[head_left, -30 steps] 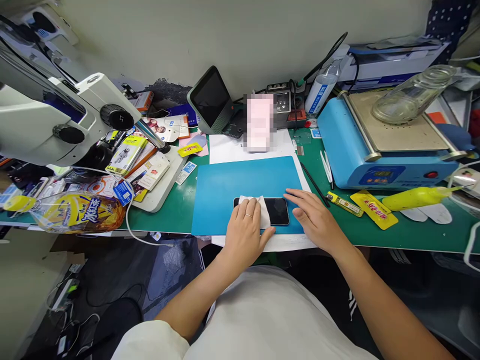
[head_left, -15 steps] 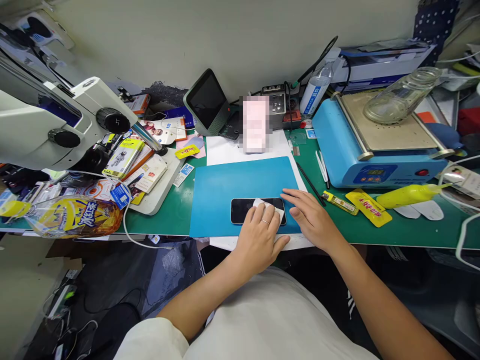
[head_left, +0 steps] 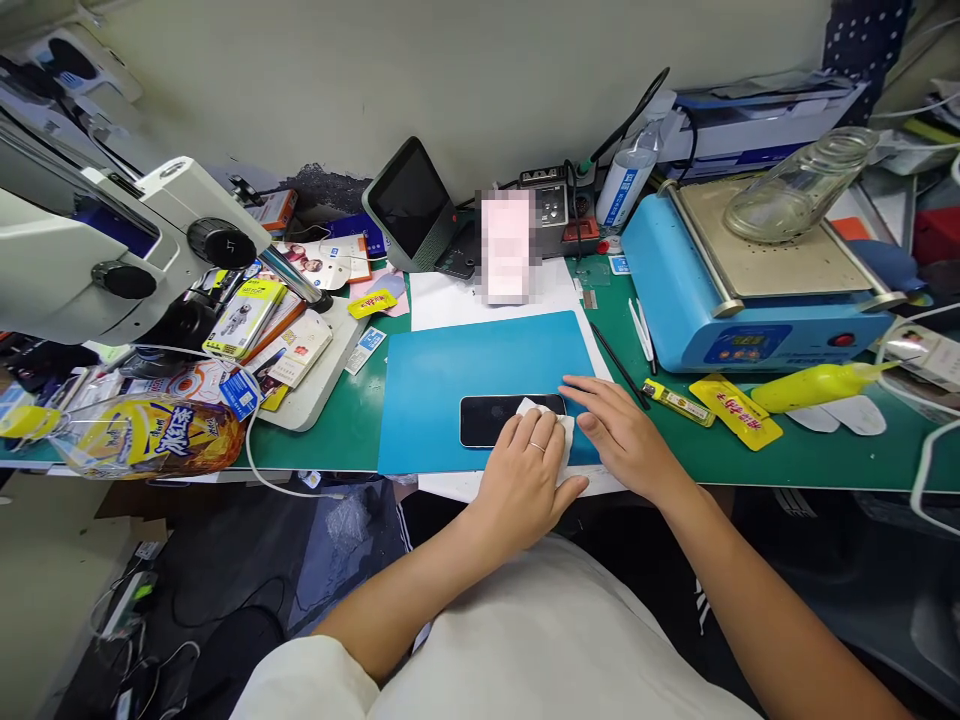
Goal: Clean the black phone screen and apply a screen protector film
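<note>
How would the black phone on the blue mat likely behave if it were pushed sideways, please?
The phone lies flat and looks rigid, so it would probably slide whole, not tip or roll. Its glossy face may be slippery under the white wipe. The right hand beside its right end would likely block it there.

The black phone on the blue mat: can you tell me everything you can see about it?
The phone is a thin black slab with rounded corners, its glossy dark screen facing up. It lies flat and sideways near the front edge of the blue mat. A white wipe covers its right end, pressed by the left hand. The right hand rests flat beside that end; touching or not, I cannot tell.
</note>
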Motion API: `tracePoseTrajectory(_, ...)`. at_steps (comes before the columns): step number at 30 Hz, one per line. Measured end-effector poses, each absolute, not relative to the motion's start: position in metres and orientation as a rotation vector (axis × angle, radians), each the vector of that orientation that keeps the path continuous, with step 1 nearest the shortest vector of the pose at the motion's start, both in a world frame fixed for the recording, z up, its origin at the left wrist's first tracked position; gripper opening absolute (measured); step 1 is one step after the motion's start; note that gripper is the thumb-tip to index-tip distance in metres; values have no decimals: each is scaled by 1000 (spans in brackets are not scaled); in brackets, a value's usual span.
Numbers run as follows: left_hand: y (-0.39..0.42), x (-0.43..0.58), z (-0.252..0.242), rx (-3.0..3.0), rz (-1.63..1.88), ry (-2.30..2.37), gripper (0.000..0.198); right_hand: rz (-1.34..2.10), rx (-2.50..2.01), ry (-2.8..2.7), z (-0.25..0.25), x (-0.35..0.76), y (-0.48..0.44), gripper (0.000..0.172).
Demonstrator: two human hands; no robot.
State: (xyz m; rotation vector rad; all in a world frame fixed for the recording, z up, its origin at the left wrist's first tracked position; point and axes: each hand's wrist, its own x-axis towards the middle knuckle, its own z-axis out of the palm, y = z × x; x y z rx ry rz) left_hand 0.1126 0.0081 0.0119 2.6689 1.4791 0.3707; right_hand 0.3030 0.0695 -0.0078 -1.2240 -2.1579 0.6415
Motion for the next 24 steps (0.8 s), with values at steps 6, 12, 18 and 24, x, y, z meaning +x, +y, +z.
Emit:
tracePoseTrajectory(6,-9,110,12,2653,353,1526,58,634,-1223,-2163,-8,302,69,53)
tracePoseTrajectory(12,5,117,14,2678,324,1520,60,637,-1235,-2157,-7,302,70,54)
tracePoseTrajectory(18,8,119,15,2707,322,1515,59,650,-1239,-2147,-5,301,69,53)
tracePoseTrajectory(24,-2,114,11,2695,294,1509,66,662,-1243,-2146,-5,301,68,52)
